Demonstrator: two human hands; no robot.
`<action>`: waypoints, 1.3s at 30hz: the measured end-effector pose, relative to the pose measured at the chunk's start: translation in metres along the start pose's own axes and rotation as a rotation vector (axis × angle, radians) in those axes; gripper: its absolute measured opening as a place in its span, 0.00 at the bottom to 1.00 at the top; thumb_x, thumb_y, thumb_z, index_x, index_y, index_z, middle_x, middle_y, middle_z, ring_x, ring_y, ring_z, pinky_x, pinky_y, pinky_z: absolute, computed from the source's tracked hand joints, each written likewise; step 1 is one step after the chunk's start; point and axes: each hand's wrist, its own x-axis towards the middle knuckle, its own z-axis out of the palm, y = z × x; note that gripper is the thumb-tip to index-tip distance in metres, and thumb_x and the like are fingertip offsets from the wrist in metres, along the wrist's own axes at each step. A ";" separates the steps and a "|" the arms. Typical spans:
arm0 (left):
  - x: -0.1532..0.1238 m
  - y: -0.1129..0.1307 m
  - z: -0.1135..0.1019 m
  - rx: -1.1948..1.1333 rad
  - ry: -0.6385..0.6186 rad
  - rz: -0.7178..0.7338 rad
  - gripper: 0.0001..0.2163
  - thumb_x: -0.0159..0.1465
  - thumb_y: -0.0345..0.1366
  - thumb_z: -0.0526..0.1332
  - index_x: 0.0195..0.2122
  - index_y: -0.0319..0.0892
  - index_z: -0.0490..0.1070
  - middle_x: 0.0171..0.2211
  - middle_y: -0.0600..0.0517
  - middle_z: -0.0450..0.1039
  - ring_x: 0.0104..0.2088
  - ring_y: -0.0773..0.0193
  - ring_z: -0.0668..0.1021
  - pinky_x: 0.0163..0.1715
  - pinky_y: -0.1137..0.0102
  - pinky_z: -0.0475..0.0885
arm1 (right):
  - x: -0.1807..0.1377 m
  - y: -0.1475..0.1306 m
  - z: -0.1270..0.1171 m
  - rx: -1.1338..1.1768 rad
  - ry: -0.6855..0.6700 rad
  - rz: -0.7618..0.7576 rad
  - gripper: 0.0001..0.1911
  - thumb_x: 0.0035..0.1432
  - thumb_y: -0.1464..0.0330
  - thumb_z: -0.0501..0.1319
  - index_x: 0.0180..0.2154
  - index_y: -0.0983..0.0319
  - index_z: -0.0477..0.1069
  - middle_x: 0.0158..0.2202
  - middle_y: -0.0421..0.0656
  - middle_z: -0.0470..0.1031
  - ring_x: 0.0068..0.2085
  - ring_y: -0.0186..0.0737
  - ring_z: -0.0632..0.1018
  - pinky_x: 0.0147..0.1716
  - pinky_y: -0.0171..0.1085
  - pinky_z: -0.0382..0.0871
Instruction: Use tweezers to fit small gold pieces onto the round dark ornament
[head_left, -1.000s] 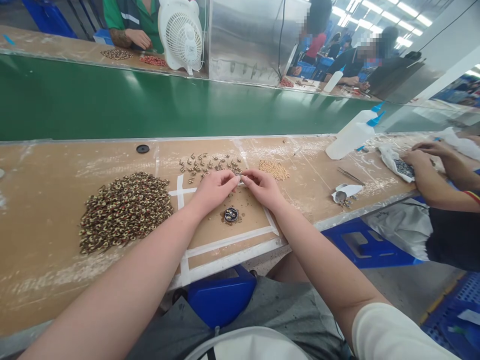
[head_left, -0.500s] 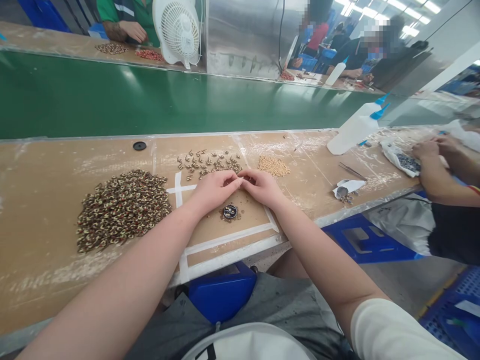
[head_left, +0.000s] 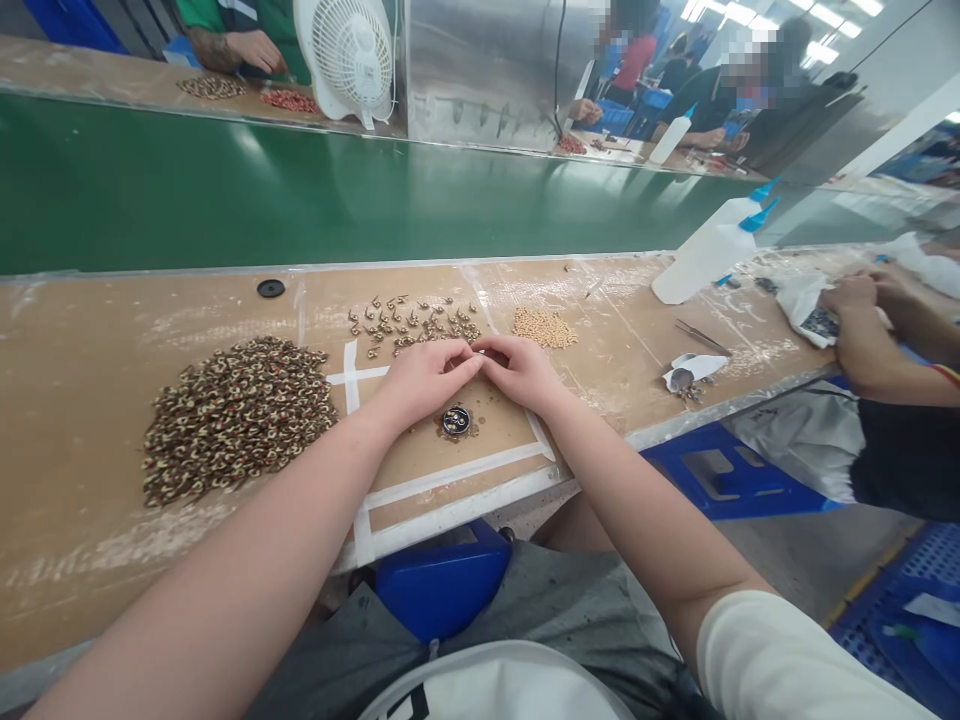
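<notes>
My left hand [head_left: 433, 372] and my right hand [head_left: 519, 368] meet at their fingertips over the brown worktable [head_left: 420, 455]. Both are closed in a pinch, and whatever lies between the fingers is too small or hidden to name. Just below them sits a small round black dish [head_left: 456, 421] with tiny pieces in it and dark wet spots around it. Beyond my left hand lie scattered small bronze-coloured hooked metal pieces [head_left: 412, 325]. A patch of tiny yellowish beads [head_left: 544, 327] is beyond my right hand. To the left rises a big heap of small brown-and-cream curved pieces [head_left: 238, 420].
A black disc [head_left: 271, 288] lies at the back left. White squeeze bottles [head_left: 709, 250] with blue tips stand tilted at right, near tweezers [head_left: 703, 337] and a white scrap holding dark bits [head_left: 694, 370]. A co-worker's hands [head_left: 859, 292] are far right. A green belt [head_left: 225, 190] runs behind.
My hands stay together at the fingertips, with only slight finger movement. The whole view has shifted a little. At far right, the co-worker's white bag has changed shape and position slightly.
</notes>
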 end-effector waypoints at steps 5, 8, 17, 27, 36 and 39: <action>0.000 0.000 0.000 0.017 -0.005 -0.010 0.14 0.71 0.47 0.60 0.32 0.47 0.77 0.29 0.54 0.77 0.30 0.60 0.74 0.32 0.66 0.62 | 0.000 -0.001 -0.001 -0.015 -0.012 0.011 0.11 0.68 0.65 0.64 0.47 0.57 0.84 0.39 0.43 0.86 0.37 0.41 0.81 0.39 0.39 0.69; 0.000 0.000 0.001 0.020 -0.006 -0.010 0.14 0.72 0.47 0.60 0.33 0.47 0.78 0.30 0.54 0.78 0.31 0.60 0.74 0.33 0.66 0.63 | 0.000 -0.001 -0.001 -0.024 -0.018 0.019 0.11 0.68 0.65 0.64 0.47 0.57 0.84 0.38 0.42 0.85 0.37 0.42 0.80 0.38 0.39 0.69; -0.001 -0.001 0.000 0.013 0.002 -0.006 0.13 0.71 0.47 0.61 0.34 0.48 0.80 0.30 0.53 0.79 0.31 0.59 0.75 0.32 0.66 0.63 | 0.001 -0.001 -0.001 -0.033 -0.022 0.018 0.11 0.67 0.66 0.64 0.47 0.57 0.84 0.37 0.42 0.84 0.37 0.41 0.79 0.38 0.38 0.68; 0.001 -0.003 0.000 -0.004 -0.012 -0.017 0.14 0.72 0.47 0.60 0.33 0.47 0.77 0.31 0.53 0.78 0.33 0.59 0.76 0.34 0.65 0.64 | 0.001 0.000 0.000 -0.017 -0.018 0.007 0.11 0.68 0.65 0.64 0.47 0.57 0.84 0.37 0.42 0.84 0.37 0.41 0.80 0.38 0.39 0.68; -0.001 -0.004 -0.004 -0.013 0.213 0.024 0.09 0.73 0.43 0.62 0.49 0.47 0.77 0.49 0.49 0.77 0.34 0.62 0.75 0.41 0.63 0.69 | 0.000 0.002 0.003 0.120 0.128 -0.042 0.12 0.70 0.59 0.65 0.45 0.58 0.84 0.38 0.44 0.85 0.37 0.42 0.81 0.40 0.41 0.72; 0.000 -0.007 -0.005 -0.079 0.166 0.043 0.09 0.74 0.44 0.61 0.43 0.47 0.80 0.41 0.52 0.81 0.36 0.60 0.76 0.40 0.64 0.69 | -0.001 0.002 0.002 0.124 0.151 -0.079 0.13 0.71 0.57 0.65 0.42 0.58 0.84 0.38 0.44 0.85 0.37 0.43 0.81 0.40 0.41 0.72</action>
